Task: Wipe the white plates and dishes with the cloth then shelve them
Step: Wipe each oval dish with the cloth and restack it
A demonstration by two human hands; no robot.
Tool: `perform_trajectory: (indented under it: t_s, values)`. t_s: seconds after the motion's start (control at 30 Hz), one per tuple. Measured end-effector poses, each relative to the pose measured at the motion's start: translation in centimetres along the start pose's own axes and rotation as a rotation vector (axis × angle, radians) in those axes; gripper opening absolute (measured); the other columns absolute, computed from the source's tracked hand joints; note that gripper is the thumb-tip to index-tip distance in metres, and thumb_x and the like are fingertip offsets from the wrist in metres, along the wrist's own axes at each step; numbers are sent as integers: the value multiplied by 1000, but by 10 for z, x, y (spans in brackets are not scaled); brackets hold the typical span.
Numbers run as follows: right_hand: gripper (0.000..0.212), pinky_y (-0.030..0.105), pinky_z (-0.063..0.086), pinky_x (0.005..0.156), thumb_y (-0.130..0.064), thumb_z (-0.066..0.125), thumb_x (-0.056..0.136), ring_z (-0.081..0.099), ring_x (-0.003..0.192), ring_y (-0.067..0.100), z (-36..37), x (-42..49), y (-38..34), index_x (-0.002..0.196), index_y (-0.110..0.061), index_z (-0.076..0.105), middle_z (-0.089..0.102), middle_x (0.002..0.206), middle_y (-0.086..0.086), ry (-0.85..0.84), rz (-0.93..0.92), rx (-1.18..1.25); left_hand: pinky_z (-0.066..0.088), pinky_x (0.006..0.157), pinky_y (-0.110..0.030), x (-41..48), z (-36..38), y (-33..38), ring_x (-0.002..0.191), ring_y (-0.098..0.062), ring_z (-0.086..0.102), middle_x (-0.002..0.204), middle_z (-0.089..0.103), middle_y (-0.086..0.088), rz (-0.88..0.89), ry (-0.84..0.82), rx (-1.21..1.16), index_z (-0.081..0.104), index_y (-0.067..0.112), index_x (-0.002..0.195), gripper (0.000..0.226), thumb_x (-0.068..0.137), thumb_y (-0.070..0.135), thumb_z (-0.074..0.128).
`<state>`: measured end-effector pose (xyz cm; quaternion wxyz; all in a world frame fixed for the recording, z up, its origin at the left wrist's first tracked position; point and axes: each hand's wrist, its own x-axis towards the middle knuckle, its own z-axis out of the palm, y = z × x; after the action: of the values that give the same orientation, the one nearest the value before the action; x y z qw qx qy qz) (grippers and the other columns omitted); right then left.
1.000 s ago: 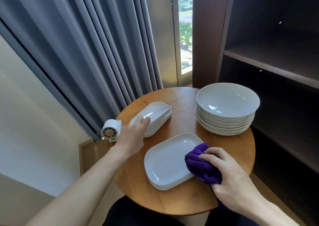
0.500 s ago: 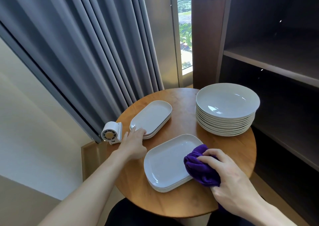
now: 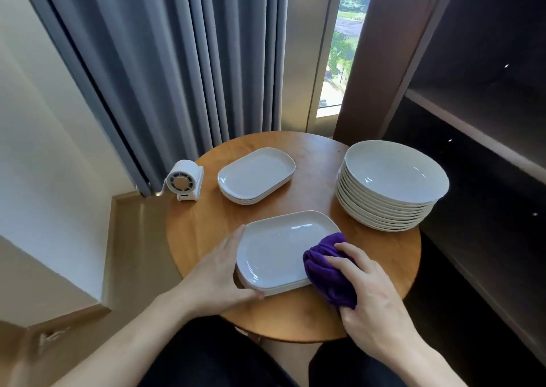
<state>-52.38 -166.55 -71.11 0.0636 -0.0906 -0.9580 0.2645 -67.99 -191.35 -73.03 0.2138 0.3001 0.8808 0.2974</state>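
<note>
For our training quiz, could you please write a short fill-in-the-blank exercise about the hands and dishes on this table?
The right hand grips a ____ cloth.
The left hand holds the near plate stack at its ____ edge.
The round dishes are stacked on the table's ____ side.
Missing words: purple; left; right.

A bunched purple cloth (image 3: 328, 274) sits on the right end of the near stack of white oblong plates (image 3: 274, 250) (glossy, level); a second oblong stack (image 3: 255, 173) lies behind, round dishes (image 3: 393, 173) stacked at right.
</note>
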Motion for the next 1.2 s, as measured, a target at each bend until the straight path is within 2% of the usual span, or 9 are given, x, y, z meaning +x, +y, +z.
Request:
perform_trajectory:
  t_s: [0.07, 0.2, 0.3, 0.43, 0.63, 0.7, 0.87, 1.1, 1.2]
  values:
    - [69, 37, 38, 113, -5, 73, 81, 40, 140, 14, 0, 1, -4, 141, -36, 57, 36, 160, -17, -34, 11, -64, 23, 117, -19, 6, -3, -1, 138, 16, 19, 145, 13, 43, 30, -8, 38, 0, 51, 152, 126, 61, 62, 86]
    - [65, 32, 41, 107, -5, 66, 80, 45, 130, 13, -8, 9, -13, 136, -39, 59, 36, 159, -24, -108, 50, -137, 19, 109, -15, 13, -3, -8, 143, 3, 19, 155, 14, 29, -24, -16, -20, -5, 44, 155, 136, 56, 73, 83]
    - [60, 38, 48, 98, -13, 59, 78, 53, 114, 18, -14, 32, -29, 132, -39, 60, 42, 153, -25, -182, 84, -286, 24, 93, -7, 14, 0, -10, 124, 12, 27, 136, 21, 36, 13, 31, -83, 4, 57, 142, 120, 55, 69, 85]
    - [44, 45, 52, 90, -20, 56, 81, 57, 110, 28, -2, 67, -50, 122, -31, 66, 57, 135, -13, -174, 128, -424, 28, 102, -20, 17, 0, -12, 135, 2, 32, 152, 28, 25, 20, 51, -102, 12, 48, 151, 124, 54, 67, 88]
    - [36, 42, 48, 88, -25, 61, 90, 54, 109, 32, 46, 96, -74, 126, -24, 55, 49, 136, 0, 22, 203, -578, 27, 111, -23, 21, 4, -16, 144, -9, 30, 160, 24, 16, 3, 55, -110, 7, 36, 158, 136, 53, 67, 88]
    - [38, 43, 47, 90, -24, 64, 89, 54, 113, 33, 59, 96, -81, 126, -24, 54, 48, 137, 3, 64, 177, -628, 35, 114, -32, 22, 3, -15, 138, -11, 38, 154, 34, 15, 3, 71, -121, 14, 38, 155, 132, 50, 66, 89]
    - [47, 43, 46, 90, -34, 63, 87, 49, 118, 32, 73, 93, -96, 132, -30, 54, 43, 146, 1, 30, 10, -546, 53, 93, -37, 21, 4, -14, 112, -7, 59, 122, 59, 23, 2, 135, -205, 37, 53, 133, 111, 38, 65, 92]
    - [57, 42, 44, 94, -33, 67, 83, 47, 117, 26, 56, 84, -106, 138, -34, 54, 45, 151, -12, -200, -205, -457, 54, 92, -40, 18, 1, -7, 106, -11, 63, 115, 63, 17, -5, 141, -136, 40, 46, 127, 100, 41, 70, 85]
    - [62, 42, 42, 94, -25, 68, 81, 46, 114, 24, 39, 72, -102, 139, -38, 54, 45, 150, -15, -322, -274, -469, 51, 97, -41, 17, 0, -6, 114, -14, 59, 123, 60, 15, -15, 129, -65, 36, 40, 139, 117, 38, 77, 83]
